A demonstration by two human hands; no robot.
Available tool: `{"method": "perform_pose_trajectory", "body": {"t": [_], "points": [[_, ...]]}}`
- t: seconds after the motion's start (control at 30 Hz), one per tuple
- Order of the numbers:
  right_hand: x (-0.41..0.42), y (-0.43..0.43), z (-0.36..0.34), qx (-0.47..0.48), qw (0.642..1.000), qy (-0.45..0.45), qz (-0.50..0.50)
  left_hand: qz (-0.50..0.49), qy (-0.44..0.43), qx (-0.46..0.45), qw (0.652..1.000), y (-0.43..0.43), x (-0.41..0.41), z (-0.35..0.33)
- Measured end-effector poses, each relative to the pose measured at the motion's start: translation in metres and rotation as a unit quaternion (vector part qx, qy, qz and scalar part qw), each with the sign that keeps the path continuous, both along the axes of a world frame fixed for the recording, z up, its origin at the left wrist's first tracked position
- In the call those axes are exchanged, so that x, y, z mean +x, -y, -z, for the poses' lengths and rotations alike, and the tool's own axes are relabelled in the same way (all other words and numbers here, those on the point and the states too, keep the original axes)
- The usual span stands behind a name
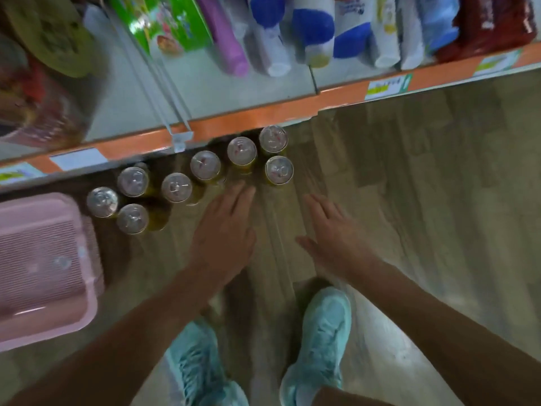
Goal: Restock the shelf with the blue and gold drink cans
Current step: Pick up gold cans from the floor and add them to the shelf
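Several drink cans (205, 165) with silver tops and gold sides stand upright on the wooden floor, in a loose row below the shelf's orange edge (251, 118). My left hand (225, 230) hovers flat with straight fingers, just short of the middle cans and holding nothing. To its right, my right hand (330, 230) is also flat and empty, below the two rightmost cans (279, 170). Neither hand touches a can.
A pink plastic basket (44, 268) sits on the floor at the left, beside the leftmost cans. The shelf above holds bottles (310, 33), a green box (164, 24) and packets, with a bare stretch near its front edge. My feet in light blue shoes (322, 341) stand below.
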State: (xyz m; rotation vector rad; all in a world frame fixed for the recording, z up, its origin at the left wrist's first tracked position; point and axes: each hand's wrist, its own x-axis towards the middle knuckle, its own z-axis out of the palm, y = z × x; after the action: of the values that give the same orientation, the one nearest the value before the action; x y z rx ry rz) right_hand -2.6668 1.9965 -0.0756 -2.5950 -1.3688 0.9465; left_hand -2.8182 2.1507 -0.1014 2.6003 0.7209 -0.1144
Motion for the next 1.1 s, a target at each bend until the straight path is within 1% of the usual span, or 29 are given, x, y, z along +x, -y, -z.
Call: {"method": "perform_pose_trajectory", "body": {"t": [0.07,0.17,0.27,0.33,0.5,0.6,0.7,0.8,0.97,1.03,1.1], "points": [[0.008,-0.011,0.025,0.012,1.000,0.015,0.000,-0.001,-0.006,0.007,1.000,-0.014,0.007,0.023],[0.018,-0.033,0.054,0.037,0.999,0.038,0.013,0.008,0.021,0.032,0.999,-0.033,0.025,0.043],[0.027,-0.053,0.077,0.089,0.993,0.069,0.029,0.018,0.037,0.060,0.997,-0.050,0.044,0.057],[0.029,-0.063,0.088,0.116,0.990,0.074,0.039,0.020,0.040,0.084,0.995,-0.058,0.053,0.064],[0.023,-0.076,0.113,0.147,0.982,0.086,0.079,0.034,0.040,0.153,0.987,-0.058,0.060,0.080],[0.021,-0.077,0.115,0.166,0.978,0.054,0.115,0.036,0.039,0.177,0.983,-0.057,0.063,0.083],[0.022,-0.076,0.111,0.169,0.977,0.034,0.124,0.029,0.030,0.184,0.982,-0.055,0.066,0.082],[0.022,-0.069,0.109,0.165,0.979,0.028,0.116,0.030,0.038,0.179,0.983,-0.052,0.067,0.079],[0.026,-0.051,0.111,0.165,0.978,0.037,0.123,0.070,0.057,0.189,0.978,-0.051,0.079,0.078],[0.028,-0.046,0.107,0.161,0.977,0.040,0.135,0.087,0.051,0.209,0.973,-0.053,0.087,0.077],[0.034,-0.041,0.103,0.149,0.977,0.042,0.147,0.092,0.021,0.224,0.970,-0.055,0.095,0.077]]}}
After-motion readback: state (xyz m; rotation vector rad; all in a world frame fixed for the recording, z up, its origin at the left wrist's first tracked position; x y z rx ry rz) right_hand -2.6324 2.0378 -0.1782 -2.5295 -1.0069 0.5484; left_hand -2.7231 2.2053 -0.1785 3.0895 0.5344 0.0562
